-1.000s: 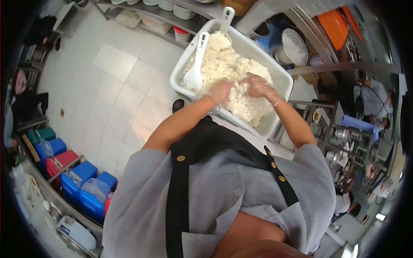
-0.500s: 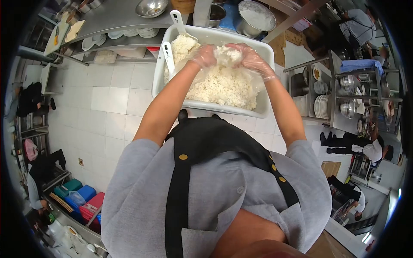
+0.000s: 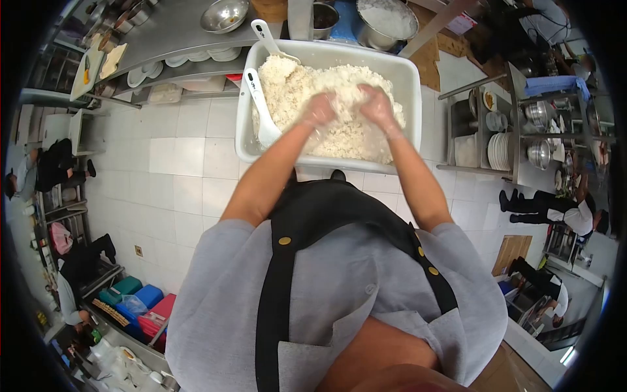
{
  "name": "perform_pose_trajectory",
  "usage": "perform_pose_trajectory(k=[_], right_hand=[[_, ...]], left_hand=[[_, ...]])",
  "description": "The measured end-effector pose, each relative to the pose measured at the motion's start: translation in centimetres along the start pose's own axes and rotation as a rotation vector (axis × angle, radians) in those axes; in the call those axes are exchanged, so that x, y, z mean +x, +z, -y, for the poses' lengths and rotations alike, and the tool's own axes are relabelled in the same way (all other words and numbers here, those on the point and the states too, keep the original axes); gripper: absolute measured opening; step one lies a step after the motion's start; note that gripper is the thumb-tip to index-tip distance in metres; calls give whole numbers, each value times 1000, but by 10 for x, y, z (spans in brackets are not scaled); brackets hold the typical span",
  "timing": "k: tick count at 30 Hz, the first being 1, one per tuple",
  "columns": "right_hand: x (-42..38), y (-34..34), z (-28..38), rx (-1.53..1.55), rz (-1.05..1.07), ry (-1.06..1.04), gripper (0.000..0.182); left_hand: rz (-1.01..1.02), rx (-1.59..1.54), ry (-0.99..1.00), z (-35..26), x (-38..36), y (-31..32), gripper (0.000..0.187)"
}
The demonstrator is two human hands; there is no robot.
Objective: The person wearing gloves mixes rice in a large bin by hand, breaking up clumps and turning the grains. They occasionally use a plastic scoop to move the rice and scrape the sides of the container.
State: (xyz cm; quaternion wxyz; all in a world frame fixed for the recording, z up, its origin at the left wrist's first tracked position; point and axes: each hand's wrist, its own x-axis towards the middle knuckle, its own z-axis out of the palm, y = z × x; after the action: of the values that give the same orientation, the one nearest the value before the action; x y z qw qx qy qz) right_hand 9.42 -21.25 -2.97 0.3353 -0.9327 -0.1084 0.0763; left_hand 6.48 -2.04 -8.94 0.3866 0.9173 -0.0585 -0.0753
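Two-handed, curling blurred fingers (image 3: 369,97) over white rice (image 3: 343,142) inside the tub (image 3: 413,98), exact grasp impossible to tell; apparently working partway through, with loose grains beside unbroken clumps (image 3: 279,68).

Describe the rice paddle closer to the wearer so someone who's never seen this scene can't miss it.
Start at the big white tub of rice in front of the wearer. At its left end are two white paddles; take the nearer one, beside the left forearm. Its broad blade shows on top of the rice, while the farther paddle's is mostly hidden under a heap.
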Motion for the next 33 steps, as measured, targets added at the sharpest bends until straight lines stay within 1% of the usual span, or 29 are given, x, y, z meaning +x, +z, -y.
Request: perform_pose_trajectory(k=[1,2,4,7,8,11,13,14,15,17,18,21,22,25,26,28,31,33], right_hand=[[12,-4,-8,49,34,-61,62],[9,-19,5,130,128,33,63],[9,-67,54,295,317,210,65],[-4,-82,55,440,313,-245,66],[-13,-94,59,466,389,-57,65],[-41,-88,24,364,157,234,72],[-65,-65,-15,260,106,522,83],[-75,-58,-32,297,256,589,85],[-80,-52,-45,329,406,652,86],[-90,-27,-56,656,295,693,86],[-94,-16,-60,818,242,713,87],[-96,1,-66,1071,316,745,77],[-90,-8,-60,970,363,964,68],[-83,-3,-78,1210,582,961,70],[-79,-4,-78,1255,582,969,68],[-77,-2,-44,1357,580,993,66],[-69,30,-57,1469,470,1023,64],[-64,39,-56,1426,469,996,64]], left_hand=[[-73,29,76,10,7,-4,47],[-55,6,71,11,9,-18,45],[-27,-37,61,-7,13,-63,42],[-99,10,24,-33,9,-90,38],[144,31,-24,-41,12,-99,53],[-105,310,325,-23,-16,-71,58],[-157,322,186,-39,-63,-70,67],[-182,330,121,-46,-84,-70,71],[-202,341,121,-42,-98,-66,72],[-236,360,111,-20,-125,-51,75],[-238,354,80,-19,-133,-48,75],[-233,339,16,-16,-141,-52,77],[-218,330,12,-19,-140,-52,78],[-218,293,55,-13,-139,-44,80],[-227,286,73,-8,-139,-40,81],[-142,282,35,-11,-141,-44,83],[2,194,-33,-18,-137,-56,88],[89,143,-81,-21,-133,-59,92]])
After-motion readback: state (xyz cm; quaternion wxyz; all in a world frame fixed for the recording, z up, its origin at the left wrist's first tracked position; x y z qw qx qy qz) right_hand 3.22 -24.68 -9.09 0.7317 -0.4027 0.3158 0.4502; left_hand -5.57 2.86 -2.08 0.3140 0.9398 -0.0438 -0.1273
